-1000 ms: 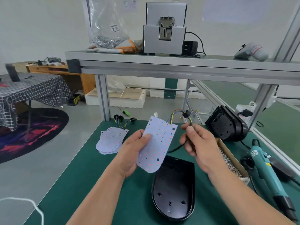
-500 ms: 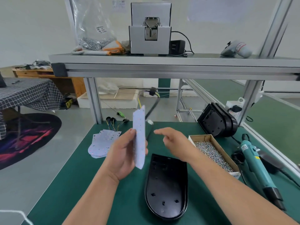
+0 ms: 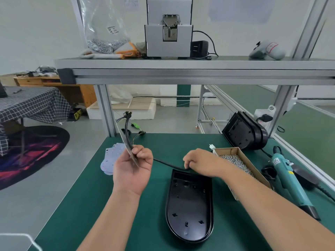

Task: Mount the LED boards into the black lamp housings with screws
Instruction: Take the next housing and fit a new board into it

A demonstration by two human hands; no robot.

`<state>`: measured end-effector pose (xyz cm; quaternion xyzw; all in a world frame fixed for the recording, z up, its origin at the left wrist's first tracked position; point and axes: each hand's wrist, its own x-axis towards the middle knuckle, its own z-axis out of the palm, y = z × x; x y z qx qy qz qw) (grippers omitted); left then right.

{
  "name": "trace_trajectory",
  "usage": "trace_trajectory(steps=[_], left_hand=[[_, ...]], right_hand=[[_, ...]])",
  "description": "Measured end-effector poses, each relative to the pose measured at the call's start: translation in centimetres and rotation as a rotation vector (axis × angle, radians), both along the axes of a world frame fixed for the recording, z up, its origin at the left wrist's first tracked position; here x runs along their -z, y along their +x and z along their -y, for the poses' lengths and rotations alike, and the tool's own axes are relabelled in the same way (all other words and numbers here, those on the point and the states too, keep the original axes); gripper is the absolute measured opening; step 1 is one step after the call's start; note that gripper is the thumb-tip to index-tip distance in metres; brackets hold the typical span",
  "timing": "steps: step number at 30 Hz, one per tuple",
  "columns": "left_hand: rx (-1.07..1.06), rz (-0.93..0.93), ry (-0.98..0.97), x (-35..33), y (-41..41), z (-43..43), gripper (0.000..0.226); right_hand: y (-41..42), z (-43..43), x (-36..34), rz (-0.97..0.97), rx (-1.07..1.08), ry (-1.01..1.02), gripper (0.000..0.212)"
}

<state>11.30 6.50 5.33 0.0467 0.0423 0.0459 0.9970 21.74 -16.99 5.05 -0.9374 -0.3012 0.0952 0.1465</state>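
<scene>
One black lamp housing (image 3: pixel 189 205) lies open side up on the green tabletop (image 3: pixel 90 205), nearest the camera and holding no board. At its far rim the right hand (image 3: pixel 197 163) has dropped from mid-air, where it was open half a second ago, and now curls its fingers round the black cable (image 3: pixel 168 164). That cable runs left to the left hand (image 3: pixel 133 165), which pinches the LED board (image 3: pixel 129 151), turned edge-on where a second ago it faced the camera. Likely the cable is being led into the housing before the board is seated; screws come later. Beyond lie the spare boards (image 3: pixel 108 158), the screw box (image 3: pixel 235 158) and the electric screwdriver (image 3: pixel 288 180).
</scene>
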Motion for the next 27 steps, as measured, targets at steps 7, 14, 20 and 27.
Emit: trace_trajectory(steps=[7,14,20,27], left_hand=[[-0.094,-0.297,0.323,1.1,0.9,-0.9,0.008],[0.001,-0.445,0.891,1.6,1.1,-0.3,0.013],[0.112,-0.416,1.114,1.3,0.6,0.3,0.022],[0.079,-0.406,1.020,0.7,0.1,2.1,0.019]], right_hand=[[0.2,3.0,-0.2,0.492,0.086,-0.305,0.026],[-3.0,4.1,-1.4,0.678,0.159,0.179,0.003],[-6.6,4.5,-2.7,0.310,0.394,0.986,0.014],[-9.2,3.8,-1.2,0.212,0.485,1.187,0.020]])
